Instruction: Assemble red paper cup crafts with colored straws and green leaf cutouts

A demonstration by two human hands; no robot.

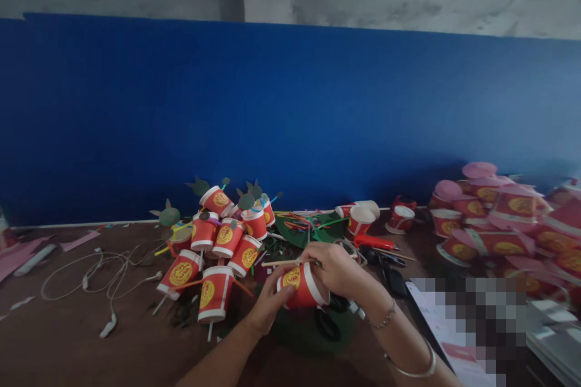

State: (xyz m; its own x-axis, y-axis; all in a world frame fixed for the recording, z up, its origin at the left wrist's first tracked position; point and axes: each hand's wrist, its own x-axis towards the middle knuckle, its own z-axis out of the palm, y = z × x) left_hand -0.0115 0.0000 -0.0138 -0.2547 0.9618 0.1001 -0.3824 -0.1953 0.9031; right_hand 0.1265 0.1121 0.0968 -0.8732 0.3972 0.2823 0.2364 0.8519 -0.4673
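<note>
My left hand (271,297) is closed round a red paper cup (297,299) with a yellow print, tilted on its side with its white-rimmed mouth toward the right. Above the cup, a thin wooden stick (278,263) runs level from the left to my right hand (329,267), whose bent fingers grip it at the cup's upper side. The right fingertips are partly hidden. Just left of my hands lies a pile of similar red cups (227,237), several with sticks, coloured strips and dark green paper heads (247,201).
Behind my hands are coloured strips (295,221), standing paper cups (362,221) and a red tool (376,243). Black-handled scissors (327,321) lie under the cup. Pink paper and red cups (508,211) heap up at right. White earphones (108,328) lie left; a blue partition (290,115) stands behind.
</note>
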